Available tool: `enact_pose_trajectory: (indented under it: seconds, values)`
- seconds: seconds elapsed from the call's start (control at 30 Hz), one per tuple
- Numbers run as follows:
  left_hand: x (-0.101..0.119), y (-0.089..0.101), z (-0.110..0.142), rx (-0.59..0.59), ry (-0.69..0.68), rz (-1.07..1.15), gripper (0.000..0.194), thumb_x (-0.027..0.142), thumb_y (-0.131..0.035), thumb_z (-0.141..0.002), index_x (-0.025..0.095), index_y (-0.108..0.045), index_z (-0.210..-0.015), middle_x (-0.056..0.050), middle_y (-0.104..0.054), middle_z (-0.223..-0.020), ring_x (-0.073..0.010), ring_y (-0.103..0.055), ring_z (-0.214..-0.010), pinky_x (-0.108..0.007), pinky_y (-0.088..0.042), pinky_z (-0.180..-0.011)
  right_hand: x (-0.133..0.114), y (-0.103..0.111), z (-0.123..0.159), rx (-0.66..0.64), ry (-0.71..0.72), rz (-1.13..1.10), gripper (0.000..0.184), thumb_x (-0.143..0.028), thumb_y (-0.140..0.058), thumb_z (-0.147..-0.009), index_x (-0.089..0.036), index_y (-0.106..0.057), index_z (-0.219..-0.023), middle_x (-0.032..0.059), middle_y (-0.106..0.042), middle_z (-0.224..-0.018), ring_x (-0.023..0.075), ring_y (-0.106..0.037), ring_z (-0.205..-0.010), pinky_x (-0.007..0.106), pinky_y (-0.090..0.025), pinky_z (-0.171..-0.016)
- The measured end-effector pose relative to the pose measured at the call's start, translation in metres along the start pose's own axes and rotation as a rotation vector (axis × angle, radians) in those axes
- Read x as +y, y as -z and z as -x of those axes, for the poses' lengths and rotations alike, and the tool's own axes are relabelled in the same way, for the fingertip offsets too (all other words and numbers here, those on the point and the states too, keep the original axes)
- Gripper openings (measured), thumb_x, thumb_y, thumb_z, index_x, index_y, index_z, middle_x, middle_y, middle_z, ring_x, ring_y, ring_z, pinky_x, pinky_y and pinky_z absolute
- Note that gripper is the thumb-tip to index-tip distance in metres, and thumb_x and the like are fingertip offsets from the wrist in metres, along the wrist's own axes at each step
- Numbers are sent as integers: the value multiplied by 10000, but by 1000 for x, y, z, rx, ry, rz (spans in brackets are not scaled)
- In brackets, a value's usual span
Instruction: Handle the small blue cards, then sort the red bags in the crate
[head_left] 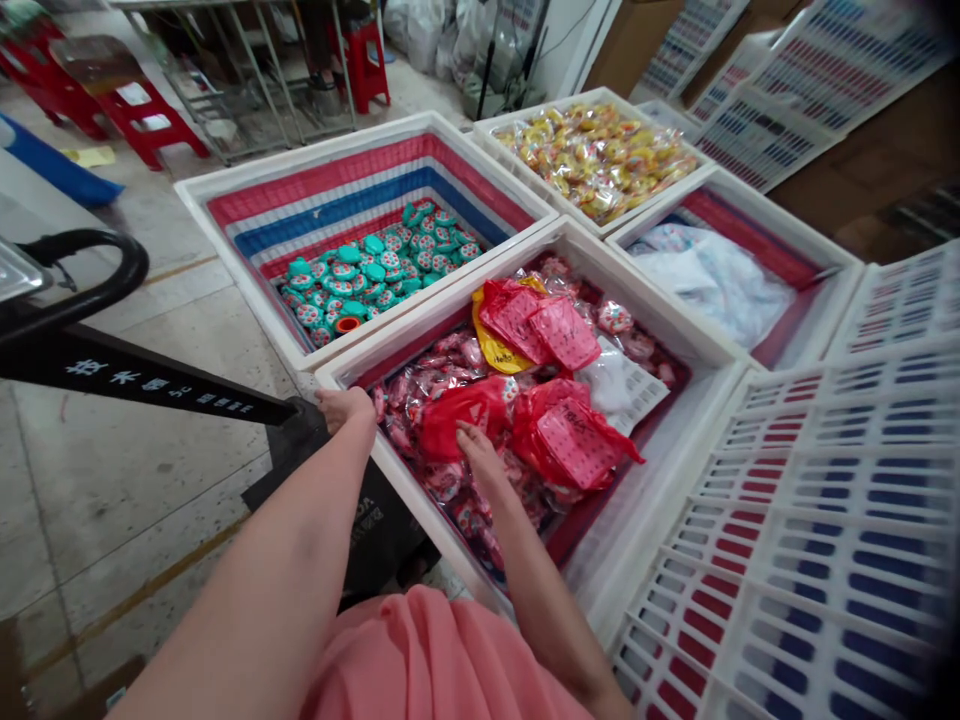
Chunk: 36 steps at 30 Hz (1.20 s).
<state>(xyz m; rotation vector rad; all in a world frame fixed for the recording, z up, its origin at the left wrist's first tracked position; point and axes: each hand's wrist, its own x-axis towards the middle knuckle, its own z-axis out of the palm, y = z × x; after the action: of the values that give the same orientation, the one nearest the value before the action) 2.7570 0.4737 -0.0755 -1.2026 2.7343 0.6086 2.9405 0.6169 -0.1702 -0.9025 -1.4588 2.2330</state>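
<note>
Two hands are seen at frame centre: the left hand is curled over the white crate's rim, while the right hand is laid open-fingered on a red plastic bag inside.

This is looking like a small packing workshop or wholesale storeroom: large white plastic crates are sitting side by side on a bare concrete floor, each holding bulk goods such as teal round trinkets, yellow wrapped items and pink wrapped packets. Stacked empty crates, red plastic stools and filled sacks are standing around the edges.
</note>
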Motion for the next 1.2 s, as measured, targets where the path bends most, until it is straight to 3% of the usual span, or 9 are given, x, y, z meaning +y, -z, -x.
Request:
enact_pose_trajectory:
  seconds: [0.1,0.23,0.33,0.57,0.73,0.87,1.0,1.1,1.2]
  values:
    - [-1,-4,-2,29,-3,-6,329,170,-477,-781,195,-438,-1107,-166,-612,-1009,-323,-644,-894,-427,-520,-689,-16,28,-2,197,81,320,387,-348,-613,-729,-153,-609,-1063,101,-605,-1137,226,-533,-1080,381,-382,-977]
    - [-3,-10,-7,49,-30,10,344,148,-498,-765,184,-436,-1101,-170,-613,-986,-332,-648,-876,-444,-525,-675,-44,107,-10,560,88,690,651,-414,-512,-783,-43,-387,-1303,243,-238,-1437,325,-139,-1348,510,-105,-1079]
    - [-4,-12,-9,73,-38,16,334,138,-510,-757,178,-444,-1082,-169,-613,-969,-333,-652,-859,-442,-530,-650,-40,141,-16,569,44,898,815,-483,-651,-671,-45,-400,-1310,253,-226,-1446,382,-126,-1341,525,-88,-1073]
    - [-3,-11,-8,101,-26,34,292,151,-533,-753,188,-463,-1033,-149,-617,-910,-345,-657,-842,-425,-539,-601,10,112,-36,451,-113,1495,1030,-585,-638,-677,-37,-190,-1425,274,-199,-1451,397,-169,-1331,534,-213,-1019]
    - [0,-7,-5,77,-8,26,309,156,-532,-749,200,-470,-1048,-161,-628,-961,-346,-652,-872,-449,-540,-659,7,112,-45,495,88,1245,852,-340,-694,-667,-59,-309,-1373,287,-280,-1408,400,-236,-1305,530,-237,-1008]
    - [0,-4,-2,51,-20,17,349,169,-535,-746,191,-459,-1086,-181,-624,-997,-352,-644,-896,-451,-537,-677,-11,128,-44,484,126,1090,551,-163,-634,-686,-90,-497,-1214,212,-598,-1045,336,-534,-1059,466,-379,-907]
    - [0,-2,-1,28,-26,-29,337,183,-482,-768,184,-442,-1103,-186,-618,-1004,-340,-645,-901,-435,-539,-684,-38,138,-35,547,130,1048,190,-186,-617,-736,-119,-598,-913,159,-614,-806,337,-584,-928,482,-412,-849]
    - [-1,-4,-1,32,-11,-64,329,184,-447,-787,186,-435,-1115,-183,-622,-1013,-330,-647,-907,-432,-540,-703,-52,118,-19,575,206,1010,137,-162,-572,-770,-138,-597,-902,165,-615,-879,330,-555,-998,486,-386,-904]
    - [-1,-6,-1,57,-15,-81,338,175,-427,-798,188,-429,-1137,-179,-627,-1035,-323,-644,-929,-436,-539,-731,-53,70,1,411,357,938,208,-141,-525,-799,-181,-632,-973,131,-627,-1043,279,-534,-1069,431,-359,-984]
